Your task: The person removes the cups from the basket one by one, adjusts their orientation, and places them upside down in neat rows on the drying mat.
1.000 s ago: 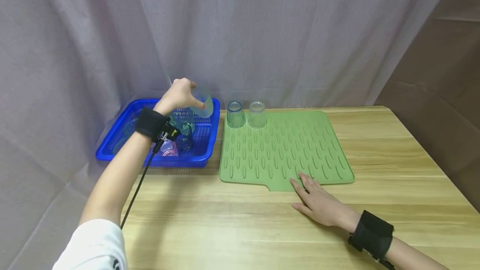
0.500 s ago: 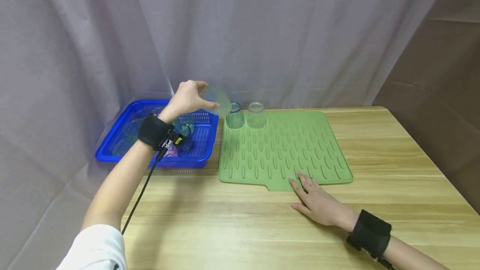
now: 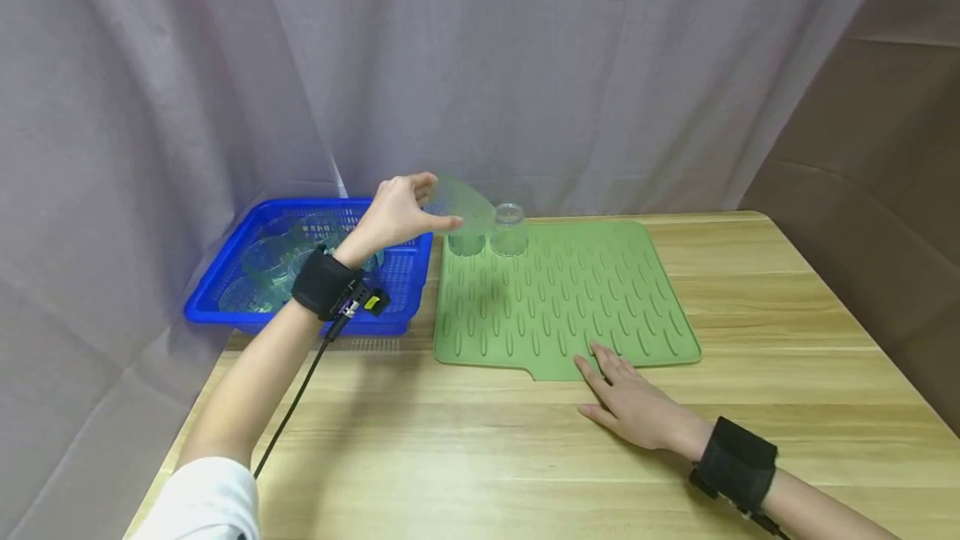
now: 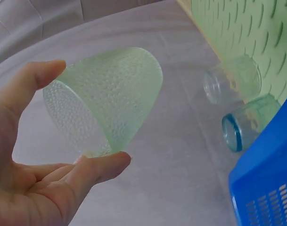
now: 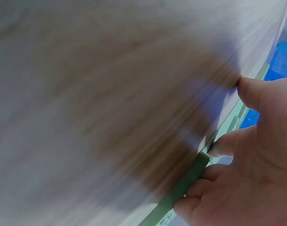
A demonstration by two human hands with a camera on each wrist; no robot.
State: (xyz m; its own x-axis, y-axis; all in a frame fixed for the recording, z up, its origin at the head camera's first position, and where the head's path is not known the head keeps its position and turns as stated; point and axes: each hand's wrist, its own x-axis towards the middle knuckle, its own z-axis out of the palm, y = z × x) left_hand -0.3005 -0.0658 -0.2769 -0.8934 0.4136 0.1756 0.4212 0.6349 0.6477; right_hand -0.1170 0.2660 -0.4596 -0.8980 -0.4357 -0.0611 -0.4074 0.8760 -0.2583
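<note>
My left hand (image 3: 397, 211) pinches a pale green, pebbled glass cup (image 3: 461, 205) between thumb and fingers. The cup tilts sideways above the mat's back left corner; in the left wrist view, its open rim (image 4: 77, 117) is at the finger side. Two upside-down glasses stand on the green ridged mat (image 3: 570, 298) there: a clear glass (image 3: 509, 233), and a blue-based glass (image 4: 247, 125) partly hidden behind the cup in the head view. My right hand (image 3: 637, 407) lies with fingers spread, fingertips on the mat's front edge and thumb on the table.
Left of the mat stands a blue plastic basket (image 3: 417, 290) holding several pieces of glassware (image 3: 262, 265), partly covered by the left forearm. A grey curtain (image 3: 570, 90) hangs right behind the wooden table (image 3: 450, 457). A black cable (image 3: 296, 402) trails from the left wrist.
The left hand has carried the pebbled glass cup rightward from over the basket to over the mat, in front of the blue-based glass. The right hand has stayed in place.
</note>
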